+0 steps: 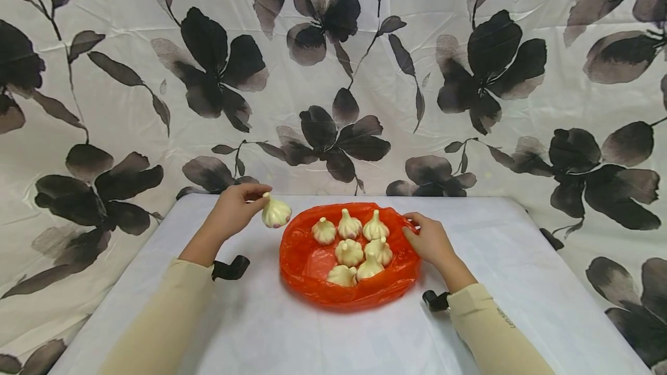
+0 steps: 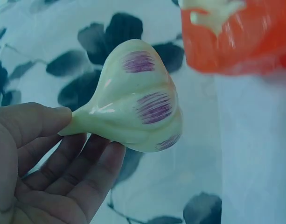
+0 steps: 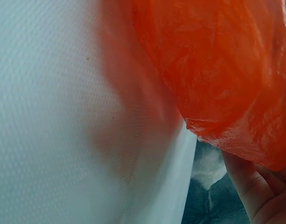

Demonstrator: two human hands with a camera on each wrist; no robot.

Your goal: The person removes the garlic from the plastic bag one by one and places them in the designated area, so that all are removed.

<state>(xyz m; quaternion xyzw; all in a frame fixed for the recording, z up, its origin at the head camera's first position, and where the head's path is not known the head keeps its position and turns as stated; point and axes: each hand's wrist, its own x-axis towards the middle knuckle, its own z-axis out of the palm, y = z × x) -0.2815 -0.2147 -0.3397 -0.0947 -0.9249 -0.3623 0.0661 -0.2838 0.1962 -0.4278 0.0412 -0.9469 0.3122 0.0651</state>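
My left hand [image 1: 237, 210] pinches a garlic bulb [image 1: 276, 213] by its stem, in the air just left of a red plastic bag [image 1: 297, 291]. Purple streaks mark this pale, glossy bulb [image 2: 138, 100] in the left wrist view, where the thumb and fingers of the left hand [image 2: 54, 154] meet at its stem. Several more garlic bulbs [image 1: 350, 252] lie inside the open bag. At the bag's right rim, my right hand [image 1: 429, 239] grips the plastic. In the right wrist view the bag [image 3: 212, 70] hides part of the right hand's fingers [image 3: 245, 182].
The bag rests on a table with a white cover [image 1: 250, 328]. Behind the table's far edge hangs a white cloth [image 1: 396, 155] with dark flower prints. A small black device [image 1: 231, 268] sits at the left wrist, and another black device [image 1: 435, 301] at the right.
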